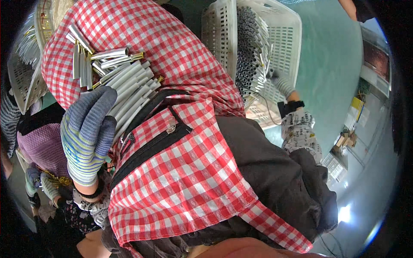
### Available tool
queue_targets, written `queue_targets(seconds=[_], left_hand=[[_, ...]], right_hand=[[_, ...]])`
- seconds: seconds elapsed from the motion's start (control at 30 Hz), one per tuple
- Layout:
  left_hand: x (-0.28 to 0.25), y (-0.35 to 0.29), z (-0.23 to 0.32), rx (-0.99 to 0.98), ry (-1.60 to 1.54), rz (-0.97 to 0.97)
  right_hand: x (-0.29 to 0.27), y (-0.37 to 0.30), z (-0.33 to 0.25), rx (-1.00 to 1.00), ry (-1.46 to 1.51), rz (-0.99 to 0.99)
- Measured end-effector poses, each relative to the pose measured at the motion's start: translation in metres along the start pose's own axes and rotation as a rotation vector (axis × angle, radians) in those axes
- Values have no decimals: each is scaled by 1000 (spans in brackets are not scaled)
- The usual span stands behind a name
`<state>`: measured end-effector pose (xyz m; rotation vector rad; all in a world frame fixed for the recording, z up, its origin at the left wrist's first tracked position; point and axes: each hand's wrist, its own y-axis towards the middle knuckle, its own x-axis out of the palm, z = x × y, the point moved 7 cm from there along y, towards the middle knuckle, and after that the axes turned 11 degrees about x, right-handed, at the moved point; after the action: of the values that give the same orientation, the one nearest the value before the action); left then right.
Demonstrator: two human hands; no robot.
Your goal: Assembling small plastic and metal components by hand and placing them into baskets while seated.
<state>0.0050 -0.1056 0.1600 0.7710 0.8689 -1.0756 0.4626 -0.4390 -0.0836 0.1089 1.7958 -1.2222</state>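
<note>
My left hand (88, 133), in a grey-blue glove with a striped cuff, curls against the near ends of a bundle of silver tubes (133, 84) on my lap. Its fingers lie pressed together, partly hiding the tubes. Several more silver tubes (81, 64) lie loosely beyond the bundle, some with gold-coloured ends, on a red and white checked cloth (172, 38). My right hand (282, 84), also gloved, reaches into a white plastic basket (294, 38) at its right side. It is beside many stacked tubes (248, 56) there; its dark fingertips are hard to make out.
A checked apron pouch with a black zip (150, 148) covers my lap. At far left stands another basket (21, 86) with shiny strands. Below it a person in a purple head covering (43, 142) works with gloved hands (41, 180). Cartons (346, 139) lie at right.
</note>
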Motion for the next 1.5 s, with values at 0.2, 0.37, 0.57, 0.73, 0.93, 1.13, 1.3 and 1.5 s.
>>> queue_targets(seconds=[0.2, 0.37, 0.57, 0.73, 0.93, 1.13, 1.3, 1.5], left_hand=[[6, -4, -5, -13, -55, -49], [9, 4, -4, 30, -77, -14], [7, -2, -2, -3, -67, -7], [11, -10, -6, -22, -68, 1], [8, 0, -6, -31, -102, 7], [5, -13, -13, -28, -148, 70], [8, -6, -23, -63, -202, 86], [6, -5, -27, -43, -157, 134]], right_hand=[[138, -23, 85, 297, -268, -395], [174, -22, 103, 173, -484, -444], [149, -19, 69, 53, -431, -616], [95, 63, 102, 326, -314, -104], [16, 123, 113, 364, 296, 440], [26, 199, 155, 174, -1001, 13], [-3, 186, 147, 416, -335, 299], [-9, 181, 138, 485, -345, 239]])
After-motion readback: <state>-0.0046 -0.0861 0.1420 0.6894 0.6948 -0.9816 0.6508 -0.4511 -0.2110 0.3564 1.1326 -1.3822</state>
